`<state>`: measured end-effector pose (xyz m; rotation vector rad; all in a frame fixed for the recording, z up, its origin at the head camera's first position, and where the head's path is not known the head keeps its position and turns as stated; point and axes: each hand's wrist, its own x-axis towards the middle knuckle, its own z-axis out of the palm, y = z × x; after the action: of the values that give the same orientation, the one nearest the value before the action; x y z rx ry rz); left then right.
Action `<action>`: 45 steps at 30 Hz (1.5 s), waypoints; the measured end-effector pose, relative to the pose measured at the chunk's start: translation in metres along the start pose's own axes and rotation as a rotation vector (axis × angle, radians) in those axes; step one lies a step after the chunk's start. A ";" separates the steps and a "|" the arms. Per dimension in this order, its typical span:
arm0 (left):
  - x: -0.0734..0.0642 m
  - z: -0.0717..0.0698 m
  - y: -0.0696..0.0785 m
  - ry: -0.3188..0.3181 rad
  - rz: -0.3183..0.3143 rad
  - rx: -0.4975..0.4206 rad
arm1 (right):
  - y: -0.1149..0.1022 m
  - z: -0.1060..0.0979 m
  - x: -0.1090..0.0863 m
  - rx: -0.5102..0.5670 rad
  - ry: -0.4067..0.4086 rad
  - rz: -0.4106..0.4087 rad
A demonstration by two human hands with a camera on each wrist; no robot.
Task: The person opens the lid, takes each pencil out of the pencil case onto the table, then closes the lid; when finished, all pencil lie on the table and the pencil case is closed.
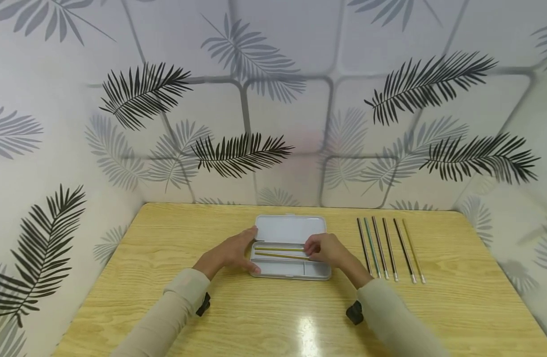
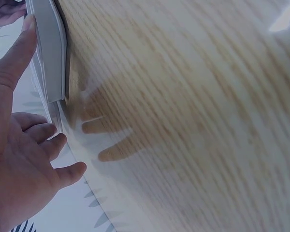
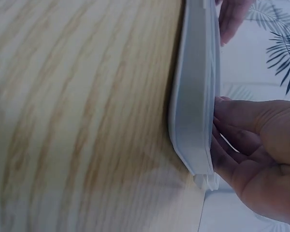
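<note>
A white pencil case (image 1: 282, 268) lies unfolded on the table, its lid (image 1: 291, 228) tipped back at the far side. Two gold pencils (image 1: 277, 255) lie lengthwise in its long rear compartment, the nearer one slightly slanted. My left hand (image 1: 232, 252) rests at the case's left end with fingers spread; its thumb (image 2: 24, 53) touches the near rim. Over the right end of the compartment, my right hand (image 1: 327, 249) has curled fingers and pinches the right end of a gold pencil. Its fingertips (image 3: 222, 108) are partly hidden behind the case wall in the right wrist view.
To the right of the case, several pencils (image 1: 390, 250) in dark, green and gold lie in a row, white ends toward me. The wooden table (image 1: 246, 317) meets a leaf-patterned wall covering (image 1: 291, 188) at its far edge.
</note>
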<state>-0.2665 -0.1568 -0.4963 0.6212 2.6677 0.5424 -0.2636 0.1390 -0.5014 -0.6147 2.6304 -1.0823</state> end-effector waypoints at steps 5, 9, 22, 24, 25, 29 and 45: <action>-0.001 -0.001 0.001 0.004 0.009 0.001 | -0.003 0.003 0.002 -0.052 0.018 -0.020; -0.002 -0.002 0.001 0.007 0.011 0.000 | -0.006 0.002 0.003 -0.080 0.002 -0.037; -0.002 -0.001 0.001 0.006 0.004 -0.007 | -0.010 0.002 0.004 -0.101 -0.078 -0.078; -0.001 -0.001 0.001 0.003 0.002 -0.011 | -0.010 0.002 0.003 -0.101 -0.083 -0.087; -0.001 -0.001 0.001 0.001 0.003 -0.013 | -0.010 0.002 0.003 -0.101 -0.082 -0.087; -0.002 -0.002 0.000 0.001 0.008 -0.016 | -0.011 -0.001 -0.001 -0.108 -0.034 -0.099; -0.002 -0.002 0.003 0.001 -0.005 -0.030 | 0.008 -0.051 -0.031 0.132 0.144 -0.021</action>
<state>-0.2645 -0.1558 -0.4930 0.6065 2.6562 0.5799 -0.2565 0.1900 -0.4701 -0.5574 2.6489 -1.3407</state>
